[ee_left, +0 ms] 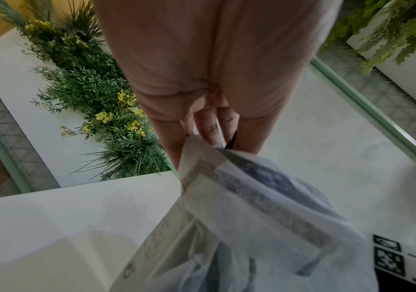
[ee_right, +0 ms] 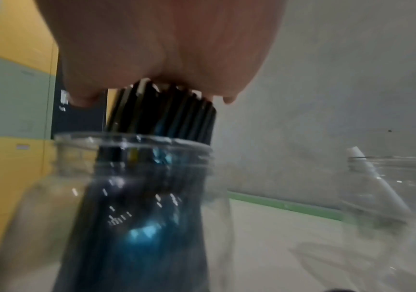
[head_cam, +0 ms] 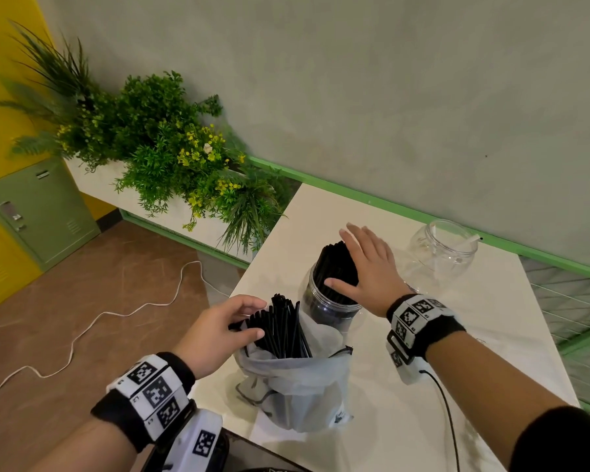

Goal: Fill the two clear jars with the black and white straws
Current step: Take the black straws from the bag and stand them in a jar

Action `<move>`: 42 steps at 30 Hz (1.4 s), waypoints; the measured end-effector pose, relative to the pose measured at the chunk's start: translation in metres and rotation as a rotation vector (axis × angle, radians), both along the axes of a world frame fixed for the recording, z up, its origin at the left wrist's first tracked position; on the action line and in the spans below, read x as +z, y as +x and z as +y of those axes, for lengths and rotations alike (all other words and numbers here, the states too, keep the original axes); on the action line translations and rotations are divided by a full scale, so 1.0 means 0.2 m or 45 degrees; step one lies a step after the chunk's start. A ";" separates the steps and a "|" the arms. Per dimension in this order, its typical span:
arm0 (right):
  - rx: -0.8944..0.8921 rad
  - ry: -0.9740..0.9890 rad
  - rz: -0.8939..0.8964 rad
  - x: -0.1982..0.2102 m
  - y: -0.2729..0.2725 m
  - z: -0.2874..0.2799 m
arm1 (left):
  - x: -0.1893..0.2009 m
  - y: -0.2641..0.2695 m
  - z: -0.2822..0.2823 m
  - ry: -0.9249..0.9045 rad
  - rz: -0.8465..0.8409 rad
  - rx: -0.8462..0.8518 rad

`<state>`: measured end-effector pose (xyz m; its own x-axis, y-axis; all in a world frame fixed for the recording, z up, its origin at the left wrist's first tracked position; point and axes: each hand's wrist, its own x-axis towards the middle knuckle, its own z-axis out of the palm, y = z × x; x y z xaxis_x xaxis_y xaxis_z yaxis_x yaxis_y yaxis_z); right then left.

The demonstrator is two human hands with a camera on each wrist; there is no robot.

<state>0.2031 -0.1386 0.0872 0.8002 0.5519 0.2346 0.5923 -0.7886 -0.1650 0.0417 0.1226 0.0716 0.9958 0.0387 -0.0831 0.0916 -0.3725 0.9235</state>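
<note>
A bundle of black straws (head_cam: 338, 264) stands upright in the nearer clear jar (head_cam: 327, 311) on the white table (head_cam: 423, 369). My right hand (head_cam: 365, 264) lies flat on the bundle's tops, fingers straight; the right wrist view shows the palm (ee_right: 164, 43) pressing on the straws (ee_right: 164, 112) in that jar (ee_right: 132, 177). More black straws (head_cam: 283, 328) stick out of a translucent white bag (head_cam: 297, 386). My left hand (head_cam: 249, 318) grips some of them at the bag's mouth, thumb and fingers curled. The farther clear jar (head_cam: 443, 247) holds a white straw (ee_right: 376, 177).
A white planter box with green plants (head_cam: 171, 155) runs along the table's left side. A green rail (head_cam: 389, 202) lines the far edge against the grey wall. A white cable (head_cam: 92, 321) lies on the brown floor at the left. A black wrist cable (head_cam: 447, 410) crosses the table.
</note>
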 end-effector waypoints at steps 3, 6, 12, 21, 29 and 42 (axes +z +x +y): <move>0.096 0.333 -0.041 0.11 -0.15 0.10 | 0.01 -0.01 -0.01 -0.067 0.013 0.009; 0.148 0.555 0.229 0.08 -0.36 0.19 | 0.01 -0.02 -0.01 -0.209 0.045 0.023; 0.033 0.639 0.745 -0.15 -0.55 0.26 | 0.03 -0.04 -0.03 -0.340 0.140 -0.021; -0.089 0.603 0.791 -0.17 -0.59 0.32 | 0.02 -0.07 -0.08 -0.386 0.155 -0.050; -0.027 0.824 0.654 -0.22 -0.61 0.36 | 0.01 -0.08 -0.10 -0.445 0.167 0.044; 0.071 0.896 0.457 -0.18 -0.61 0.35 | 0.03 -0.08 -0.13 -0.433 0.143 0.035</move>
<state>0.0805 -0.0688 0.0517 0.8687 0.4114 0.2759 0.4438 -0.3990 -0.8024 0.0254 0.0966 0.0776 0.9786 0.0170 -0.2050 0.2055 -0.0417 0.9778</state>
